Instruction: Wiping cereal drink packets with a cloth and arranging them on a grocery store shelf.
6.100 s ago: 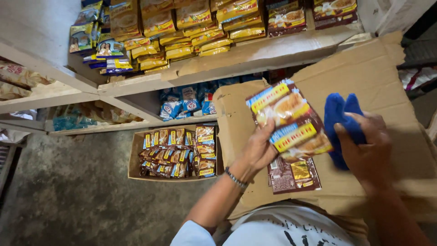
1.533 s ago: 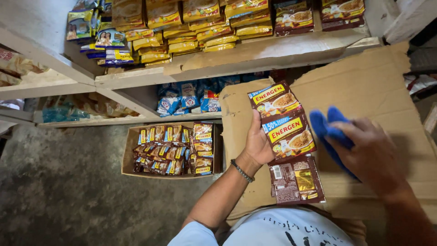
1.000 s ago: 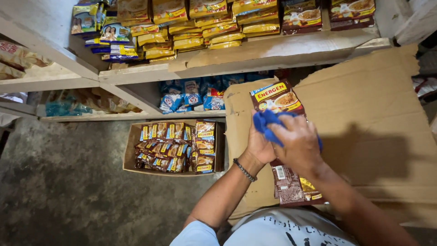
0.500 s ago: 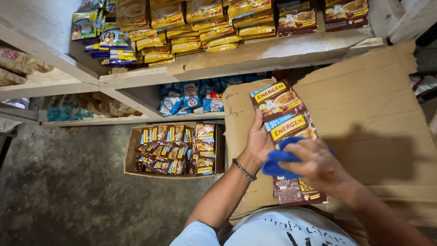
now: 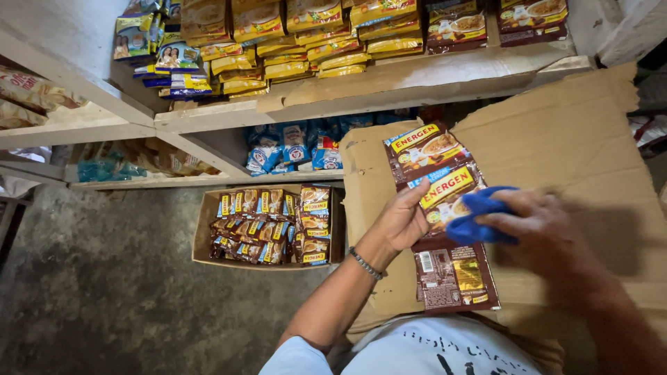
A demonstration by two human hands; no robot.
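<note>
A strip of brown sachets (image 5: 436, 182) hangs in front of me over a flattened cardboard box (image 5: 577, 153). My left hand (image 5: 401, 221) grips the strip at its left edge, a beaded bracelet on that wrist. My right hand (image 5: 538, 229) presses a bunched blue cloth (image 5: 474, 217) against the middle sachet. The strip's bottom sachet (image 5: 455, 276) lies with its back side up on the cardboard.
A wooden shelf (image 5: 389, 87) above holds stacks of yellow and brown packets (image 5: 306, 35). Blue sachets (image 5: 292, 149) sit on the lower shelf. An open carton (image 5: 201, 239) of brown sachets stands on the concrete floor (image 5: 104, 305) to the left.
My right hand with the blue cloth swept from the right onto the strip's top, then down; now it sits on the middle sachet's right side. The left hand kept hold.
</note>
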